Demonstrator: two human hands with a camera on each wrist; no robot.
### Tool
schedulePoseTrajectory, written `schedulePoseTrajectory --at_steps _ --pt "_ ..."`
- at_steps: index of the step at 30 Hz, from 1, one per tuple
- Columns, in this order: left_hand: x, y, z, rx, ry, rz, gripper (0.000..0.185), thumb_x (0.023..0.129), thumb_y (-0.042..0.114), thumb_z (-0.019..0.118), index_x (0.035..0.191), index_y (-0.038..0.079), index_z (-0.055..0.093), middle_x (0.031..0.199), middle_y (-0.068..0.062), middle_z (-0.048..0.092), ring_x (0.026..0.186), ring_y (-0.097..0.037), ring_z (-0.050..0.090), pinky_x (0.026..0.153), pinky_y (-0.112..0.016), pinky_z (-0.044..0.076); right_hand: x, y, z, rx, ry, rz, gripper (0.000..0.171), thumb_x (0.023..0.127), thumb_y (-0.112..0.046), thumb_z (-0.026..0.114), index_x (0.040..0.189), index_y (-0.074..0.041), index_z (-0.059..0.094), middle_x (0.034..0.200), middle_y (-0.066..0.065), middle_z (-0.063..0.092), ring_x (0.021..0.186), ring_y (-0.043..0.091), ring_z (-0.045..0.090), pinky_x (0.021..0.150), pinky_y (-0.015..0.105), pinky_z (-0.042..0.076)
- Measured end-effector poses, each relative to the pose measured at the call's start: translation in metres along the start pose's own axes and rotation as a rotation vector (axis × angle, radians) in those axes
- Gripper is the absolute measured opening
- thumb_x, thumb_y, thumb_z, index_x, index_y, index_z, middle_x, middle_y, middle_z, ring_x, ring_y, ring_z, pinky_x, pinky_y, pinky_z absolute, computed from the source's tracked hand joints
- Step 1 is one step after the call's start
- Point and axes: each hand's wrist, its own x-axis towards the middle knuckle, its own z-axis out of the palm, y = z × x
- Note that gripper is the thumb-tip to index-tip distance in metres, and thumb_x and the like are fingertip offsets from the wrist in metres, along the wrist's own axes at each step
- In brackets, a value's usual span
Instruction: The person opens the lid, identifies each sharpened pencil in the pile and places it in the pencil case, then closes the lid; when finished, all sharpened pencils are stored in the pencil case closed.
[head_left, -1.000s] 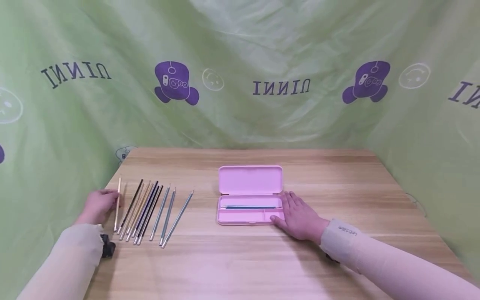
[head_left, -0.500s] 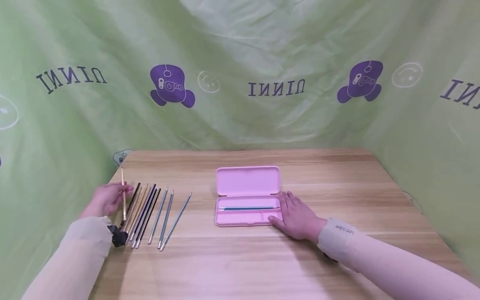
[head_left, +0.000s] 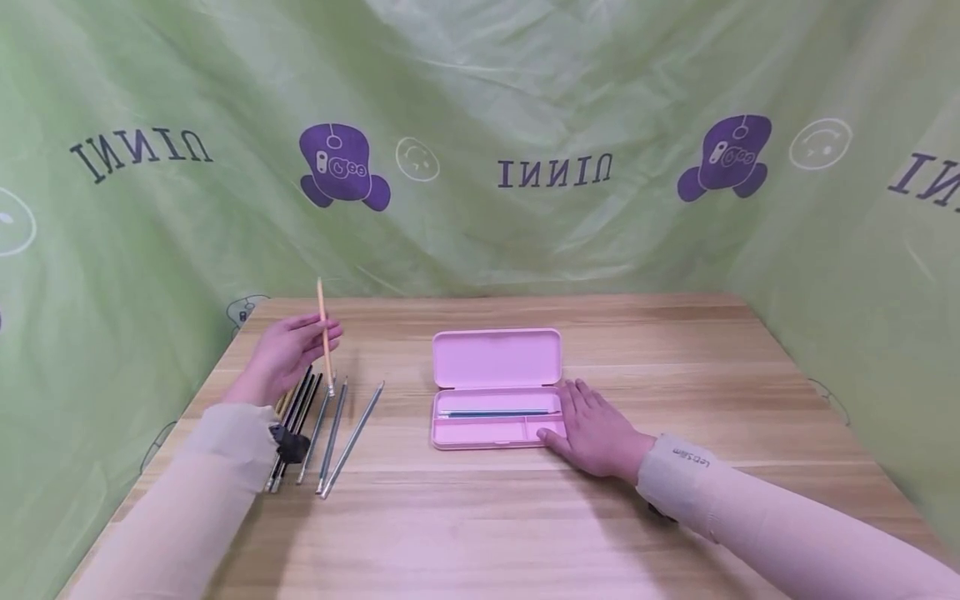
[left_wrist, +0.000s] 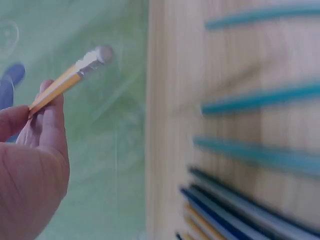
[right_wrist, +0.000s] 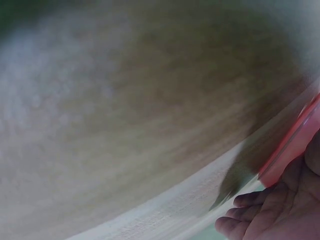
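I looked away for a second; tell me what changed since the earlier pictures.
The left hand took hold of the yellow pencil at the row's left end, lifted it off the table and carried it right, toward the pink case. The right hand stayed flat beside the open case; the other pencils stayed put.

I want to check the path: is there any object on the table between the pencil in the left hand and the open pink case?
Nothing visible blocks it. The pencil is lifted in the left hand; only bare table separates it from the pink case.
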Motion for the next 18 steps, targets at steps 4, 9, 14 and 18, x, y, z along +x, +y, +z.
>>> schedulePoseTrajectory --at_steps 4,9,14,18 --pt "0.009 -0.002 0.025 0.082 -0.049 -0.003 0.049 0.110 -0.001 0.038 0.153 -0.018 0.022 0.097 0.005 0.072 0.100 -0.008 0.070 0.107 -0.032 0.046 0.000 -0.001 -0.001 0.004 -0.008 0.004 0.086 0.109 -0.052 0.040 0.154 0.019 0.020 0.160 0.039 0.022 0.150 0.052 0.020 0.122 0.060 0.021" --pt "0.023 -0.011 0.053 0.202 -0.119 0.010 0.046 0.110 -0.001 0.039 0.149 -0.021 0.028 0.119 -0.017 0.067 0.106 -0.012 0.068 0.103 -0.031 0.051 -0.001 -0.002 -0.001 0.001 -0.011 0.005 0.085 0.109 -0.050 0.041 0.153 0.020 0.020 0.160 0.039 0.022 0.150 0.052 0.020 0.122 0.060 0.021" --pt "0.032 -0.022 0.082 0.353 -0.214 0.012 0.043 0.108 -0.002 0.041 0.146 -0.022 0.034 0.140 -0.039 0.050 0.112 -0.021 0.067 0.104 -0.037 0.052 -0.001 -0.002 -0.001 -0.019 -0.029 0.017 0.087 0.108 -0.052 0.040 0.154 0.019 0.020 0.161 0.038 0.020 0.150 0.051 0.018 0.122 0.060 0.020" --pt "0.035 -0.029 0.103 0.416 -0.259 0.011 0.041 0.107 -0.004 0.042 0.143 -0.023 0.039 0.136 -0.039 0.054 0.113 -0.027 0.067 0.106 -0.046 0.050 0.000 -0.002 -0.002 -0.042 -0.040 0.028 0.088 0.108 -0.055 0.037 0.155 0.018 0.019 0.162 0.037 0.017 0.151 0.051 0.015 0.122 0.061 0.018"
